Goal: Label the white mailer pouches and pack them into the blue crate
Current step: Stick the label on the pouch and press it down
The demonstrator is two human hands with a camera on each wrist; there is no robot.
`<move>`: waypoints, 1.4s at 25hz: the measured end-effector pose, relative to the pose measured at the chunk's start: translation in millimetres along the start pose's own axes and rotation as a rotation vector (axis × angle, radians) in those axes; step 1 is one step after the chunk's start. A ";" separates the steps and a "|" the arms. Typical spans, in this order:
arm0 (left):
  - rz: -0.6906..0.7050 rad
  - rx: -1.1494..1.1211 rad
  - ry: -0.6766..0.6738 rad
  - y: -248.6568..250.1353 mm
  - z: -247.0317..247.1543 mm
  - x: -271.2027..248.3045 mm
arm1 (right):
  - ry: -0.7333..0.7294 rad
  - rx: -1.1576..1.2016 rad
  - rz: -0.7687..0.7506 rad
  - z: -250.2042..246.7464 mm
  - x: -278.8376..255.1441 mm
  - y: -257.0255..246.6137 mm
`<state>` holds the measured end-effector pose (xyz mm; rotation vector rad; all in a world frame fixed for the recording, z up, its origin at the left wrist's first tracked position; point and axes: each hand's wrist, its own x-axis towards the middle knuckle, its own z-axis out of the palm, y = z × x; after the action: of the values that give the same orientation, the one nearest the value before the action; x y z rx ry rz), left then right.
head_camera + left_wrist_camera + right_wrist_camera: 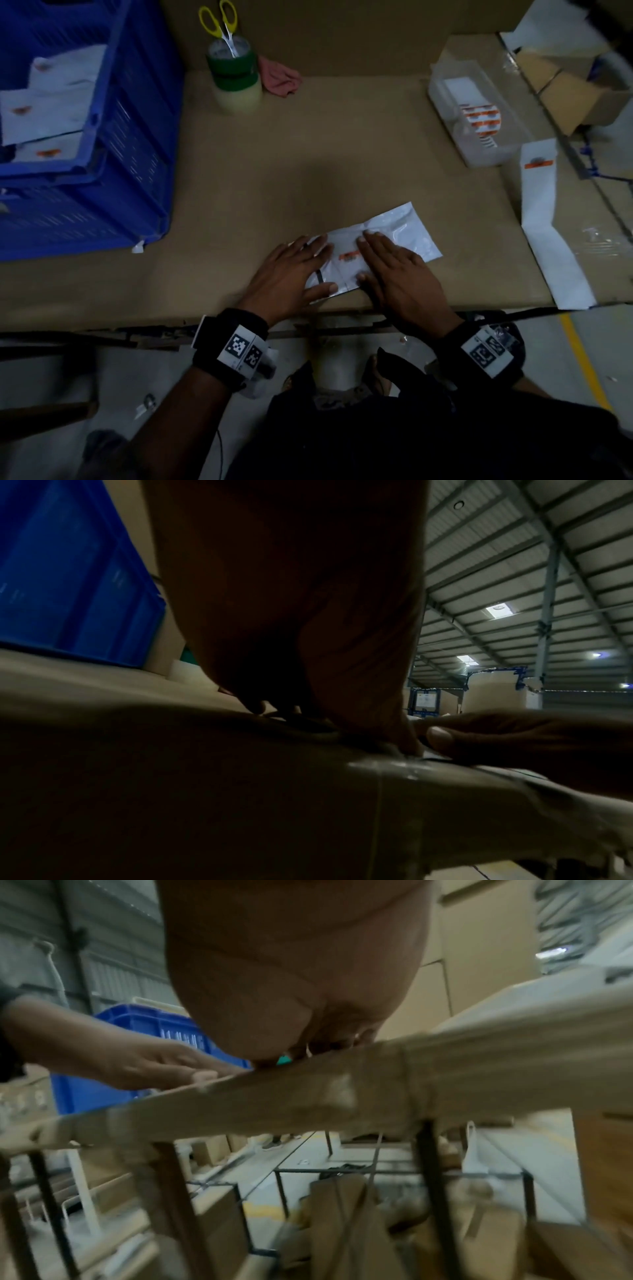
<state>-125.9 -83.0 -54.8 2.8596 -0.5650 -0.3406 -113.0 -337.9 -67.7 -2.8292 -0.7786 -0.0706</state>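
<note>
While the white pouch (387,236) lies on the table (308,164), the left hand (291,270) and right hand (397,274) press it with flat fingers.

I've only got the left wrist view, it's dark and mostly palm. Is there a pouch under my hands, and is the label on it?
Observer: Yes. In the head view a white mailer pouch lies flat near the front edge of the table, with an orange label showing between the two hands.
Operator: What are the hands doing?
Observer: The left hand and right hand both press flat on the pouch, fingers straight.
Operator: Anything in the blue crate?
Observer: The blue crate at the far left already holds several white pouches with orange labels.
Operator: Any pouches left to do?
Observer: One more white pouch lies at the right of the table, hanging over its front edge.
</note>
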 end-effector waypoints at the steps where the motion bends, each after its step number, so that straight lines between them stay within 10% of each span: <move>1: -0.008 -0.009 -0.005 -0.3 1.3 -0.2 | -0.013 0.008 0.001 -0.8 0.3 -3.2; 35: 0.051 -0.012 -0.001 -6.6 -5.6 -1.6 | 0.042 -0.143 0.142 -10.7 -1.1 -55.2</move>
<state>-123.5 -75.6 -50.9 2.8280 -0.6332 -0.3360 -142.0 -294.4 -47.2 -2.9979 -0.5840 -0.1700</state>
